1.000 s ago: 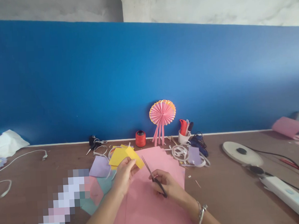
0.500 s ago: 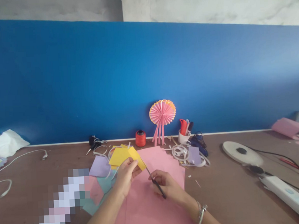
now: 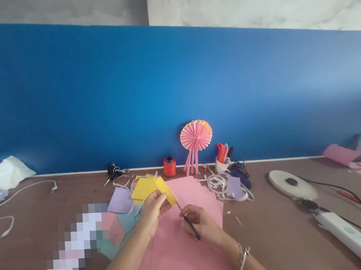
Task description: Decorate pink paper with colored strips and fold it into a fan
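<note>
Hands low at centre frame, over a stack of pink sheets [image 3: 192,190] on the tabletop [image 3: 264,227]. Left hand [image 3: 152,211]: fingers pinched closed on a folded yellow paper [image 3: 167,191], which juts from the grip toward 1 o'clock. Right hand [image 3: 201,224]: fingers closed around the handle end of small scissors [image 3: 186,219], blades aimed at 11 o'clock, tips at the yellow paper's lower edge. Blade gap too small to tell. Red thread spool [image 3: 169,167] at 12 o'clock from the hands, against the blue wall. Paper fan [image 3: 196,135] at 1 o'clock, white cup [image 3: 221,166] just beside it.
</note>
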{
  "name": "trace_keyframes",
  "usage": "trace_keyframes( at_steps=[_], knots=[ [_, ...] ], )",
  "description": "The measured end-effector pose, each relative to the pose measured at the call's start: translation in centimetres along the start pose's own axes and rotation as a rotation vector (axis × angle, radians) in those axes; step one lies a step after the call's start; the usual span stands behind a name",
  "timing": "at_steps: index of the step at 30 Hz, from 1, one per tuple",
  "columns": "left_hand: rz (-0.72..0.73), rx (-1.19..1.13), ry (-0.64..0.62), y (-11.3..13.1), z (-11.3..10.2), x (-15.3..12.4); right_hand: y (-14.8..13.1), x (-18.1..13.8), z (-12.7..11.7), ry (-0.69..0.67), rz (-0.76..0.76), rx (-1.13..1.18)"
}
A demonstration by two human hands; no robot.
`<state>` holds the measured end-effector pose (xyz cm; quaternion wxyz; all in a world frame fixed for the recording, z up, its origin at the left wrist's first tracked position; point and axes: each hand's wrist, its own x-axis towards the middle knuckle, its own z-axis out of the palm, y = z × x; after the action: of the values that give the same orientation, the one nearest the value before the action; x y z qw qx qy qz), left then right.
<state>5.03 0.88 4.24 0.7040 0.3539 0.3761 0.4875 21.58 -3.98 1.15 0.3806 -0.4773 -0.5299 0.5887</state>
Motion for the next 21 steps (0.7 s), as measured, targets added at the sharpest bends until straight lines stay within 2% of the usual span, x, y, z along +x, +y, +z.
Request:
trace_keyframes(
  at_steps=[21],
  knots=[
    [0.003,0.016,-0.017,-0.17,-0.22,0.18,0.0,0.08,-0.02,0.001,0.0,-0.016]
  ],
)
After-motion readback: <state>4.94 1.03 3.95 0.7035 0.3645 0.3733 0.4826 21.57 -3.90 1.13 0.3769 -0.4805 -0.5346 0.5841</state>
